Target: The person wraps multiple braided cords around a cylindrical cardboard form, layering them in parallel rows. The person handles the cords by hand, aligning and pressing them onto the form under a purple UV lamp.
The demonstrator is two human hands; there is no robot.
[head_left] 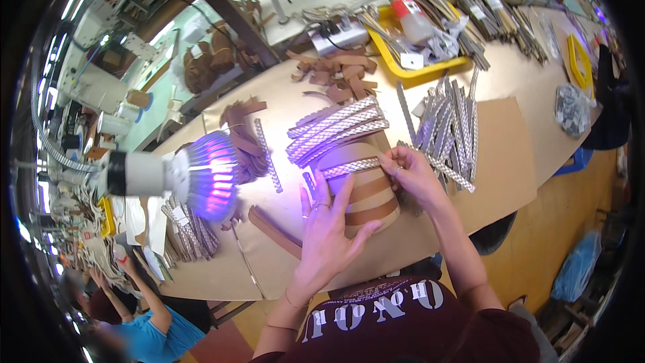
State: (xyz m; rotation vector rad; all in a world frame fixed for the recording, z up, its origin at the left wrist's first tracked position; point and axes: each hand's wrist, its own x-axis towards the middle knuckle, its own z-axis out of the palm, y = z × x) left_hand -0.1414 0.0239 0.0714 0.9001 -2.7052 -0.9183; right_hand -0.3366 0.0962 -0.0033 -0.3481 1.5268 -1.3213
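Observation:
A tan rounded form [341, 154] lies in front of me with flat brown bands [371, 203] across its near part. One silvery braided strap [351, 167] runs across its middle. My right hand [411, 173] pinches the right end of that strap between thumb and fingers. On the left, my left hand [330, 232] has its fingers spread, fingertips resting on the form beside the strap's left end. Just beyond, several more braided straps [336, 129] lie side by side over the far part of the form.
A lit lamp [205, 175] juts in from the left. Loose braided strips [443, 128] lie right of the form, brown strips [339, 70] beyond it. A yellow tray [420, 78] holds a bottle [411, 20]. At lower left sits another person [144, 329].

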